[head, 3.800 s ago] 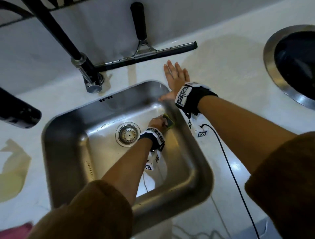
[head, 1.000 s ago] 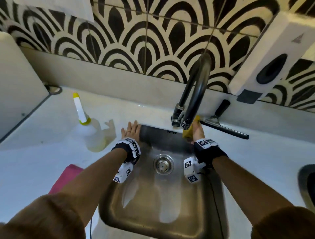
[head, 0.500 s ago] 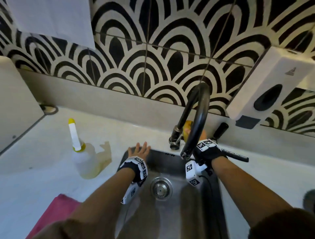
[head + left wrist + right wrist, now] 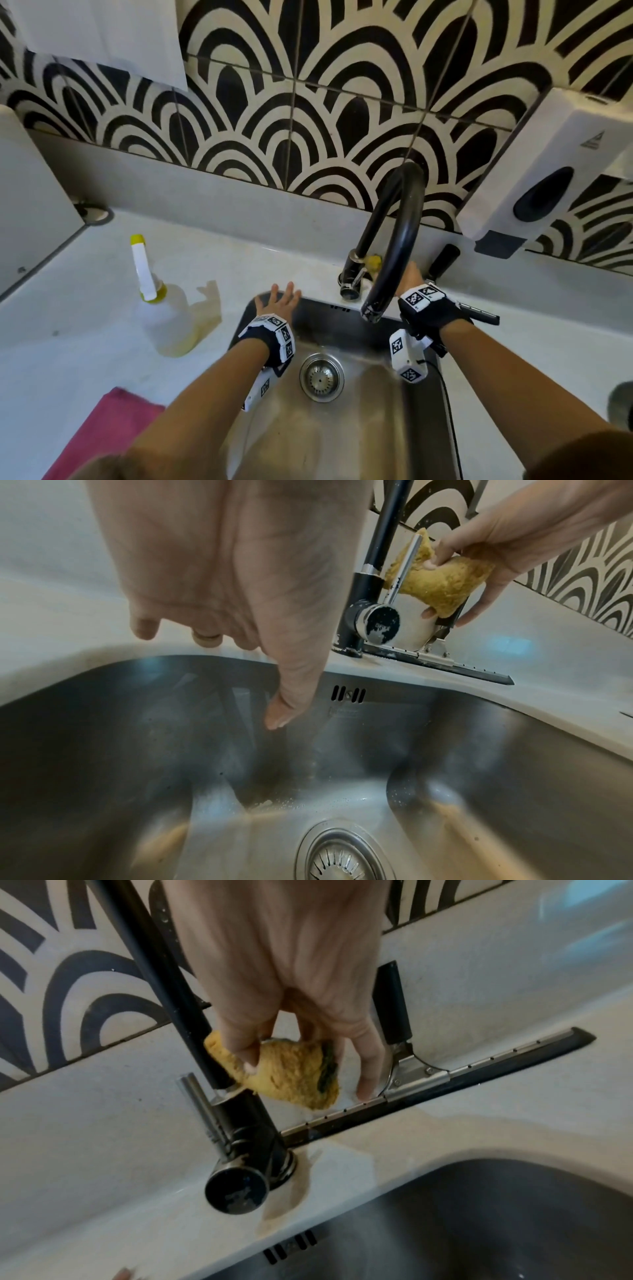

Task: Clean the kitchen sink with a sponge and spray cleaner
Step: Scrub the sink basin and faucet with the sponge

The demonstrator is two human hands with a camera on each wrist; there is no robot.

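Note:
My right hand (image 4: 409,274) grips a yellow sponge (image 4: 287,1073) with a green scouring side and holds it against the black faucet (image 4: 399,246) just above its base, behind the steel sink (image 4: 342,428). The sponge (image 4: 441,580) is squeezed between thumb and fingers, beside the faucet's chrome lever (image 4: 404,569). My left hand (image 4: 279,299) lies flat with straight fingers on the sink's back left rim, thumb hanging over the basin (image 4: 281,715). The spray cleaner bottle (image 4: 161,308), clear with a yellow-tipped white nozzle, stands on the counter left of the sink.
A black squeegee (image 4: 445,1080) lies on the counter behind the sink, right of the faucet, close to my right fingers. A white wall dispenser (image 4: 548,171) hangs above right. A pink cloth (image 4: 109,428) lies on the counter at front left. The drain strainer (image 4: 322,377) sits mid-basin.
The sponge passed from my left hand in the basin to my right hand, which has carried it up behind the faucet neck. My left hand now rests on the back left rim. My view tilted up.

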